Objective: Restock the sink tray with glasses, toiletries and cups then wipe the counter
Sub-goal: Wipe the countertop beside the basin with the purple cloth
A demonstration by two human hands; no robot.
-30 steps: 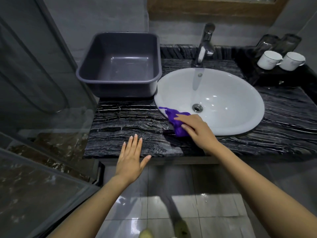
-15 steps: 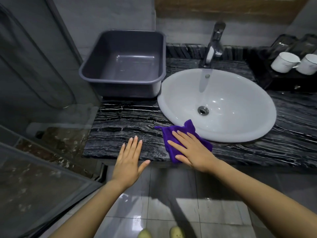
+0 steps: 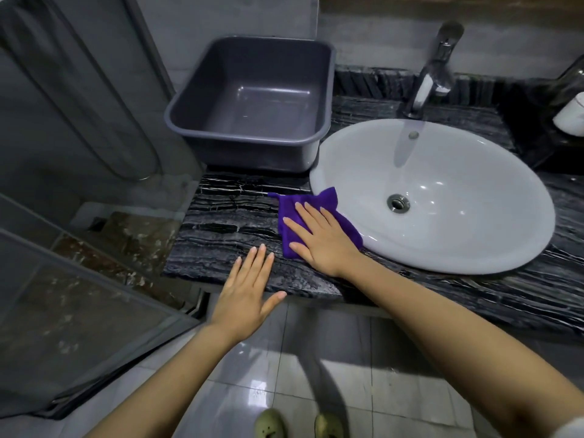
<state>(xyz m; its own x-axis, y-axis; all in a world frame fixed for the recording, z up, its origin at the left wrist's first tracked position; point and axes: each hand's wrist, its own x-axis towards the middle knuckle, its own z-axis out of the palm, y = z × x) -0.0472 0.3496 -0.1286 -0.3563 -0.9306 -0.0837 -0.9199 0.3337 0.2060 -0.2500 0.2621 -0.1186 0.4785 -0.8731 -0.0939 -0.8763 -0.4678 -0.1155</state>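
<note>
Right hand: flat on the purple cloth, fingers straight and spread, pressing down rather than gripping, pointing far and left.
Left hand: open, holding nothing; fingers straight and close together over the near edge of the surface, thumb out to the right, palm hanging past the edge above the floor; contact with the stone cannot be told.
Cloth: spread on the dark veined stone, right side lapping the near-left rim of the white basin; one far corner peaked up against that rim, a thin tail sticking out to the left.
Left stretch of the surface: a band of stone running from the cloth to the left edge and back to the grey tub.
Tub: far left, set at the left edge, right wall just beside the basin rim.
Basin: oval, filling the middle, with only a narrow strip of stone between its near rim and the front edge; faucet behind it at the far side.
Far right: white cup cut by the frame edge; whatever carries it too dark to make out.
Beyond the left edge: glass shower panel, close by.
Floor: glossy grey tiles, pale shoes at the bottom.
</note>
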